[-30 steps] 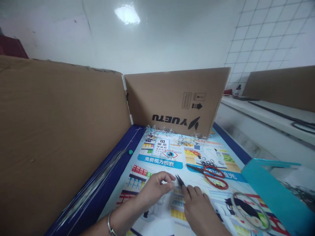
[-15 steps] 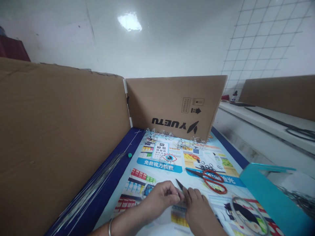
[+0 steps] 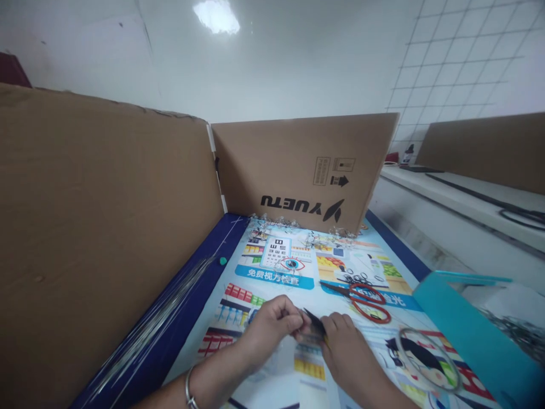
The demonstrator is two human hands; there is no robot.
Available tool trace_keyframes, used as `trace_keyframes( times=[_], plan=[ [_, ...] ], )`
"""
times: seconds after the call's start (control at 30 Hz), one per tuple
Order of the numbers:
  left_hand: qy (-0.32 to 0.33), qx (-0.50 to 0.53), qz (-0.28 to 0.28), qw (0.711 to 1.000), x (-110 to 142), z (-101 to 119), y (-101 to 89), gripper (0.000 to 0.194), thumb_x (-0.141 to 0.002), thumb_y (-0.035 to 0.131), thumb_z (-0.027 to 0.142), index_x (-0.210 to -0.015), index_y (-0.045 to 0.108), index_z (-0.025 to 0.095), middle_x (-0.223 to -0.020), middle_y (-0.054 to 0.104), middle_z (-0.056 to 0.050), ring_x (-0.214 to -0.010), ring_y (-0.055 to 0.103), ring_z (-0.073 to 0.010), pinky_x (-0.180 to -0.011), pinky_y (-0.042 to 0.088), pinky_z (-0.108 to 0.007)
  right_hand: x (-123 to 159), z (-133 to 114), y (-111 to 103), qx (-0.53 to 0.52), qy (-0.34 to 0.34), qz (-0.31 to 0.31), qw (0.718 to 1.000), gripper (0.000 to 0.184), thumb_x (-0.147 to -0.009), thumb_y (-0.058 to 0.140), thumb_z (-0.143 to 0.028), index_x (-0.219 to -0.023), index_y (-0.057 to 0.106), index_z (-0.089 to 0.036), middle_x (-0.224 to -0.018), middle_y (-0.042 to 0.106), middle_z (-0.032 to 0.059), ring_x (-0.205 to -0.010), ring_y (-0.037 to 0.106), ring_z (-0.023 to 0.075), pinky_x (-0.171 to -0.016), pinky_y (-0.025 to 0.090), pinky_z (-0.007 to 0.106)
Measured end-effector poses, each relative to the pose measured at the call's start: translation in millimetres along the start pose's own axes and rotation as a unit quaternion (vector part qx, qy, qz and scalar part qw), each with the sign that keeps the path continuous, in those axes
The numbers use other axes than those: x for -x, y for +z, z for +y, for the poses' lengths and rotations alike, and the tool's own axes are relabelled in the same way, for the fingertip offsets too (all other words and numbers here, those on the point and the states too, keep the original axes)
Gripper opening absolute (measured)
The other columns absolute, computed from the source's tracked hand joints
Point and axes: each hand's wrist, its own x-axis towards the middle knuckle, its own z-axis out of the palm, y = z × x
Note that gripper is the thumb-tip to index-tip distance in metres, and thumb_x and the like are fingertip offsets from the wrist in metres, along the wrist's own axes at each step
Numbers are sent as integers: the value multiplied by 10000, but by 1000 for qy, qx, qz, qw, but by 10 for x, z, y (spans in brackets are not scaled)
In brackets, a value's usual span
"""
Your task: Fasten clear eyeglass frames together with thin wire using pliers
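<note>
My left hand (image 3: pixel 276 325), a bangle on its wrist, is closed in a pinch. What sits between its fingertips is too small to make out. Close beside it on the right, my right hand (image 3: pixel 343 341) is wrapped round dark needle-nose pliers (image 3: pixel 314 322), their tips pointing up and left by the left fingertips. Most of the handle is hidden in my palm. Beyond the right hand lie red-handled scissors (image 3: pixel 369 303), blades to the left. Small dark rings (image 3: pixel 360 278) are spread just behind them.
Long thin wires (image 3: pixel 166 321) run along the blue left edge. A teal box (image 3: pixel 464 318) with dark metal pieces stands right, near a coil of wire (image 3: pixel 428 359). Clear small pieces (image 3: pixel 327 238) line the base of the cardboard panel (image 3: pixel 293 165). A green lump (image 3: pixel 222 261) lies left.
The right hand's fingers first came in against the left fingertips, then drew slightly apart. The pliers' jaws, seen spread a second ago, now look closer together. The view has tilted slightly.
</note>
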Motion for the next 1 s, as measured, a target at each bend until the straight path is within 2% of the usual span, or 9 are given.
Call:
trace_keyframes(
  times=[0.17,0.37,0.43,0.53,0.63,0.73,0.83,1.0],
  plan=[
    [-17,46,5,999,-1,39,-55,283,-745,698,348,-771,512,136,-906,661,-103,-779,639,-180,-631,455,-251,2,2,-99,35,17,-20,999,178,-753,491,-103,-881,605,-152,-854,568,117,-833,513,273,-692,381,356],
    [-18,71,0,997,-3,71,-103,273,-770,681,346,-752,508,136,-871,653,-94,-769,628,-166,-633,453,-240,44,48,-38,40,6,11,999,147,-752,496,-118,-852,589,-170,-819,567,97,-799,526,260,-657,395,344],
    [-11,70,4,998,-5,94,-111,270,-776,674,345,-734,510,135,-833,648,-80,-732,615,-147,-623,448,-231,42,73,-19,14,-9,39,999,140,-771,502,-148,-890,572,-170,-831,563,85,-808,526,247,-678,415,347],
    [-8,59,21,998,-11,123,-134,270,-781,661,352,-726,506,139,-803,650,-67,-692,607,-135,-598,445,-223,21,123,-22,-10,-48,120,992,227,-807,512,-203,-1022,538,-134,-878,557,99,-844,525,249,-707,442,369],
    [-11,40,50,998,-28,129,-173,274,-776,657,364,-724,507,141,-800,656,-66,-651,606,-128,-548,436,-211,2,170,-74,-20,-111,204,972,293,-842,515,-244,-1104,508,-114,-918,556,118,-871,533,248,-748,452,395],
    [-16,40,63,997,-51,120,-205,278,-756,667,368,-716,507,143,-786,654,-56,-604,598,-115,-498,419,-193,1,188,-141,-23,-162,254,953,286,-839,540,-239,-1107,525,-139,-919,567,108,-867,547,234,-763,460,396],
    [-32,43,73,996,-65,116,-211,288,-727,681,367,-701,499,146,-767,656,-51,-582,599,-111,-469,407,-181,19,187,-174,5,-194,277,941,272,-832,565,-230,-1092,559,-151,-901,583,102,-861,557,232,-753,466,393],
    [-62,38,79,994,-62,108,-193,300,-697,700,356,-687,486,146,-754,668,-57,-548,599,-103,-440,403,-170,55,194,-186,82,-217,280,932,280,-829,595,-224,-1102,581,-163,-906,603,100,-870,564,240,-748,454,401]
  ],
)
